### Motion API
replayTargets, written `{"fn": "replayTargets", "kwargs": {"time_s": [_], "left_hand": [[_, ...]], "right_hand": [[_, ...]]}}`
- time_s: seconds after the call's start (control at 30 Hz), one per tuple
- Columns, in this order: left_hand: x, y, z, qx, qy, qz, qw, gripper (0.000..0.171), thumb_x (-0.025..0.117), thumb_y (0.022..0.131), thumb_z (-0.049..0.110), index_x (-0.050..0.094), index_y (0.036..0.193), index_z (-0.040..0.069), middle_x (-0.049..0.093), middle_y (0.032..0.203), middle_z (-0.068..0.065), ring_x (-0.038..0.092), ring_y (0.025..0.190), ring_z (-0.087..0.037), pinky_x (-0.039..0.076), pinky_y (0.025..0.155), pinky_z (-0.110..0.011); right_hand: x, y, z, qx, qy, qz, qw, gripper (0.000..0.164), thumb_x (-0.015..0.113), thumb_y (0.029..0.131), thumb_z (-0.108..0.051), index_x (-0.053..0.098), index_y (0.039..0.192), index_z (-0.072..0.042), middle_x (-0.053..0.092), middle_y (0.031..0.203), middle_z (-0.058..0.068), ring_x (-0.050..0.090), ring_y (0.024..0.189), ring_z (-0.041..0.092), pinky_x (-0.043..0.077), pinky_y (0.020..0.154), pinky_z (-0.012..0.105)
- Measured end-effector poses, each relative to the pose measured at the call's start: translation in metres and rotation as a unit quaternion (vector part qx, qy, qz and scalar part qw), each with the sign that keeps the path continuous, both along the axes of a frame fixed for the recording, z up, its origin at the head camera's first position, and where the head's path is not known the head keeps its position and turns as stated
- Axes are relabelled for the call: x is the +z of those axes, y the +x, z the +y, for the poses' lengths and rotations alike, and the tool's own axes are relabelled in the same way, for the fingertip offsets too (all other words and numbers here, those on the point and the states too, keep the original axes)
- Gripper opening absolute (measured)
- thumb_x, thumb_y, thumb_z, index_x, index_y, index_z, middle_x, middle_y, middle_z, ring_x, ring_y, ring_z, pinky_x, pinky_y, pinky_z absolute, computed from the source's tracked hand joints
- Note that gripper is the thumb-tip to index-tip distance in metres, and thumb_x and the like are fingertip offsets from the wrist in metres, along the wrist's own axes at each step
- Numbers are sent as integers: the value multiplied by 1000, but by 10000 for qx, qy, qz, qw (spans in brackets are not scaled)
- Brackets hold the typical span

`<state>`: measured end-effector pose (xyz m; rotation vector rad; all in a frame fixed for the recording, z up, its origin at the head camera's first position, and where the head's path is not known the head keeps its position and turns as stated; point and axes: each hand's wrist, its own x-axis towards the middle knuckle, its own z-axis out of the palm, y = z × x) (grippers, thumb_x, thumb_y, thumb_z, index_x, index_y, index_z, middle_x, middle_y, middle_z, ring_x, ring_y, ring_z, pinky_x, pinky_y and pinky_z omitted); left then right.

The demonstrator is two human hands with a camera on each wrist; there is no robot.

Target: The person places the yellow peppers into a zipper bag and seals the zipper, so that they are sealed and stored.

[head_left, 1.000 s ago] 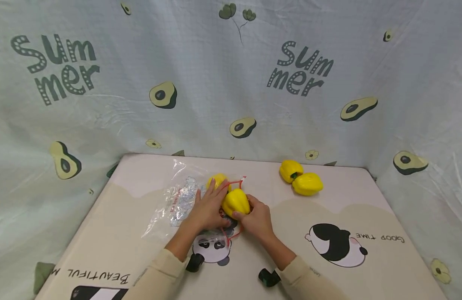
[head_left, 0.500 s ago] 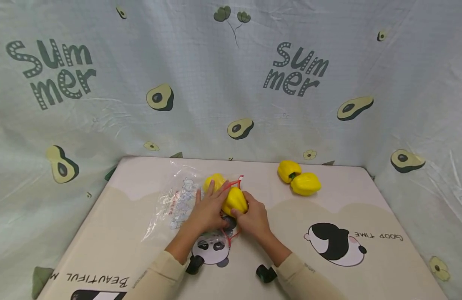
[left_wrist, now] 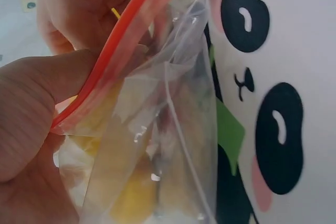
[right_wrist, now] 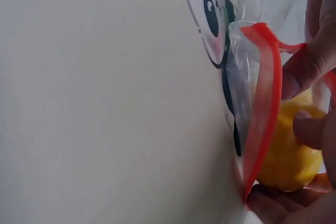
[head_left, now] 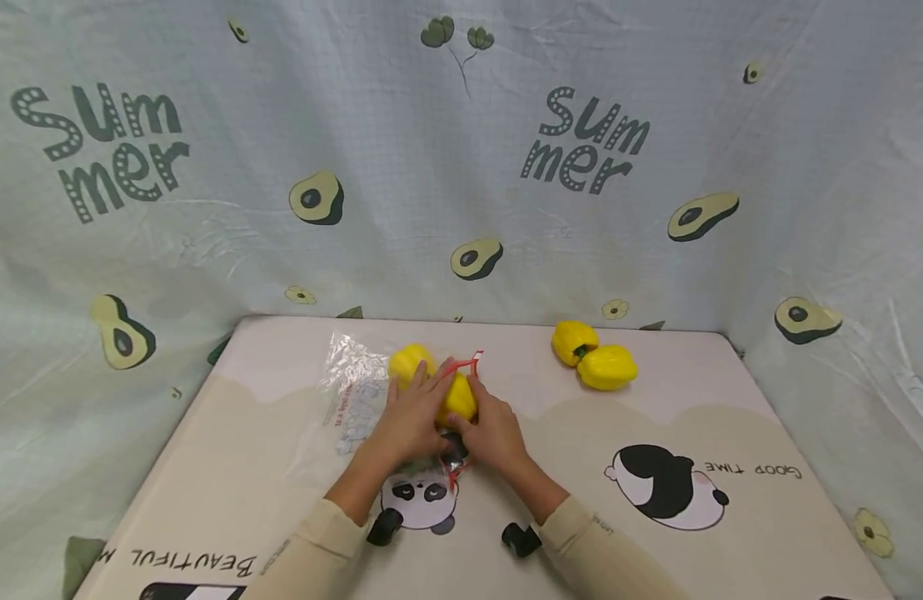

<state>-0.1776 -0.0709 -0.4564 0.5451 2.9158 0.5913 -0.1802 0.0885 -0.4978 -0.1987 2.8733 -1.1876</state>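
A clear plastic zip bag (head_left: 352, 396) with a red-edged mouth lies flat left of centre in the head view. One yellow bell pepper (head_left: 407, 362) is inside it. My left hand (head_left: 411, 421) holds the bag at its mouth, fingers spread over the top and thumb at the red edge (left_wrist: 113, 43). Between finger and thumb, my right hand (head_left: 497, 427) grips a second yellow bell pepper (head_left: 459, 398) at the opening. In the right wrist view this pepper (right_wrist: 286, 153) sits partly within the red rim, with the left thumb close above it.
Two more yellow bell peppers, one (head_left: 574, 342) behind the other (head_left: 608, 367), lie together at the back right of the table (head_left: 551, 467). The tabletop has printed panda and dog pictures. A printed curtain (head_left: 401, 167) rises behind the far edge.
My right hand has moved left, taking its pepper farther into the bag's mouth. The pepper inside has shifted slightly left. My left hand stays at the mouth.
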Motion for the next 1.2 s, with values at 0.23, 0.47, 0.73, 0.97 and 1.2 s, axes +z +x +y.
{"fn": "replayTargets", "kwargs": {"time_s": [0.23,0.47,0.73,0.97,1.2], "left_hand": [[-3,0,-2,30,192,-53,9998,110,94,74,24,32,164,13,21,176,2,14,164,-38,7,126,-74],[0,-3,-2,-79,182,-14,9998,112,93,75,20,28,166,14,20,177,4,11,164,-38,9,128,-72],[0,-4,-6,-46,304,-8,9995,112,95,74,21,30,165,12,21,176,2,14,164,-37,10,129,-70],[-4,-2,-8,-22,324,-36,9995,112,94,75,22,29,165,15,20,177,2,11,164,-39,8,129,-70],[-4,-2,-10,-104,232,71,9997,110,95,75,22,32,165,15,22,176,3,9,165,-38,12,128,-70]], "right_hand": [[-6,-4,4,19,-572,-181,9982,66,76,92,-11,42,149,-6,64,143,19,64,124,32,49,115,53],[-2,-10,2,-124,-173,68,9998,65,76,96,-24,50,154,-11,67,142,13,67,125,30,54,111,49],[-2,-15,1,-160,-497,-39,9986,59,77,94,-16,53,146,-5,73,133,17,70,124,31,56,108,48],[-4,-19,0,-196,-550,-22,9983,47,76,94,-14,62,137,-3,76,125,14,73,116,30,58,104,46],[-6,-22,2,-353,-554,157,9977,42,79,92,-17,69,131,-4,80,113,12,77,106,27,61,97,46]]}}
